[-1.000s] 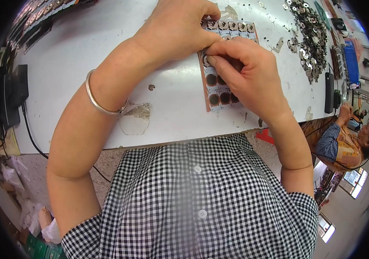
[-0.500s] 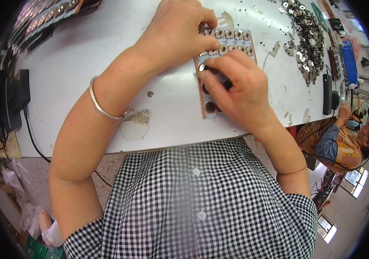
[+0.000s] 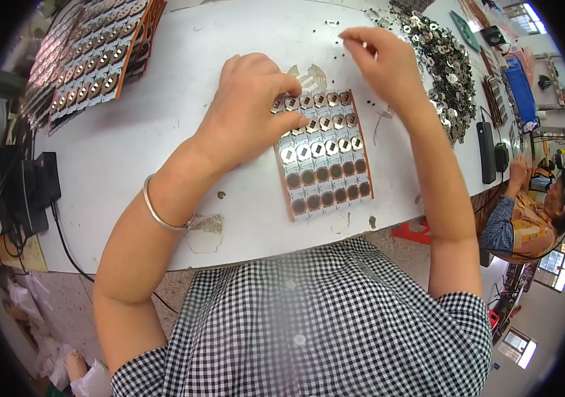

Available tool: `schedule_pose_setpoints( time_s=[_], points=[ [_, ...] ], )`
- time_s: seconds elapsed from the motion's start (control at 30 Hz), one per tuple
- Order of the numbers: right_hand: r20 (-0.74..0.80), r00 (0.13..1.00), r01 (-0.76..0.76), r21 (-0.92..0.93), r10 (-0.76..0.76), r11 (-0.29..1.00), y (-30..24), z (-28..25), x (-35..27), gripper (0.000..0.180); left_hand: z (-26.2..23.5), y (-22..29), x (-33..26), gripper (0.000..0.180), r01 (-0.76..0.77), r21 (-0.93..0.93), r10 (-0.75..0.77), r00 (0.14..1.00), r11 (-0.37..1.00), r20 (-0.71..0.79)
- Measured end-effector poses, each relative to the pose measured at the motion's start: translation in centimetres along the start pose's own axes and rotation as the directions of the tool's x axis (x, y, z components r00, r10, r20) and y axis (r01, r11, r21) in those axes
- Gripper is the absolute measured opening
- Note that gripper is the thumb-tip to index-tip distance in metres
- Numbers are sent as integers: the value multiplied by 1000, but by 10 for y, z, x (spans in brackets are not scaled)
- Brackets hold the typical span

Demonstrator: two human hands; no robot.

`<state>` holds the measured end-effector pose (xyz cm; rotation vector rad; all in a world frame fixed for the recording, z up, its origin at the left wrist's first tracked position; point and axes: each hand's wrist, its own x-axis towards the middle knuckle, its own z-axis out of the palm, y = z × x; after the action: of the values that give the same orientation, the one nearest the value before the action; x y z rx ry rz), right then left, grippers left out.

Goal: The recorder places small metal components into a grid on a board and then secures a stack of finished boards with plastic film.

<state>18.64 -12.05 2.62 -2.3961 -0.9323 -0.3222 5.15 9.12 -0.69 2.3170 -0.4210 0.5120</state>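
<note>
A flat circuit board panel (image 3: 329, 159) lies on the white table in front of me, set with rows of round places. Its three far rows carry shiny silver discs (image 3: 320, 148), each with a dark square at the middle; the two near rows show dark round spots (image 3: 322, 174). Over the far left corner of the panel, my left hand (image 3: 249, 99) grips it, thumb and forefinger resting on the discs. Beyond the panel's right corner, my right hand (image 3: 388, 69) is lifted, its fingertips drawn together. Whatever they pinch is too small to tell.
A heap of loose metal discs (image 3: 451, 79) lies at the far right. Stacked filled panels (image 3: 97, 56) stand at the far left. Small black bits (image 3: 335, 57) dot the table. A black bar (image 3: 486, 152) lies along the right edge. Another person (image 3: 527, 212) sits farther right.
My right hand has left the panel and moved away to the far right. The third row of discs is now in full view. The whole scene has shifted down and slightly left.
</note>
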Motion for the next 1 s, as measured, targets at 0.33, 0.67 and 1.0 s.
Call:
schedule_pose_setpoints(
  time_s=[0.33, 0.67, 1.0],
  points=[
    [8, 983, 177, -275, -181, 945, 29, 41, 59, 19, 0, -3, 0, 26, 27, -37, -26, 999, 999, 29],
    [-42, 995, 77, -220, -88, 972, 66, 47, 62, 20, 1, 2, 4, 26, 0, -8, 0, 999, 1000, 50],
    [613, 737, -632, 472, 286, 615, -31, -54, -80, 20, 2, 10, -2, 42, -9, 66, 5, 998, 998, 57]
  ],
)
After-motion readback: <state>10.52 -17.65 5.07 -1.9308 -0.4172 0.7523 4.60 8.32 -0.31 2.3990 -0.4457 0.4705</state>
